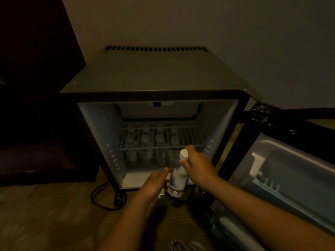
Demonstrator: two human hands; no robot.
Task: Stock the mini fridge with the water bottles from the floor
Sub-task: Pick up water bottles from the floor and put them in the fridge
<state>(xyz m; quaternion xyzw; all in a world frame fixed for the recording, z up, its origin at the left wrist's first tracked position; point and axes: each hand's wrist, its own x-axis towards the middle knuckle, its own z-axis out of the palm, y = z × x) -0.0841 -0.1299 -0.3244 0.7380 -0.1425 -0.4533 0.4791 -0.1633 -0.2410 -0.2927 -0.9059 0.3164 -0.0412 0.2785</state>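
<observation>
Gripping a white-capped water bottle (178, 175) around its neck, just under the cap, the right hand (196, 164) holds it upright at the front lip of the open mini fridge (154, 77). The bottle's base sits low, in front of the fridge's bottom edge; whether it rests on the floor (45, 214) cannot be told in the dim light. The left hand (154, 183) reaches in beside the bottle from the left, fingers extended toward its body and holding nothing; whether the fingertips touch the bottle is unclear. Inside the fridge, a wire shelf (161, 136) spans the middle, and rows of upright bottles (145, 153) stand beneath it on the fridge floor, filling the left and centre. The fridge door (282, 169) is swung wide to the right. A dark cable (107, 196) loops on the floor at the fridge's lower left corner.
</observation>
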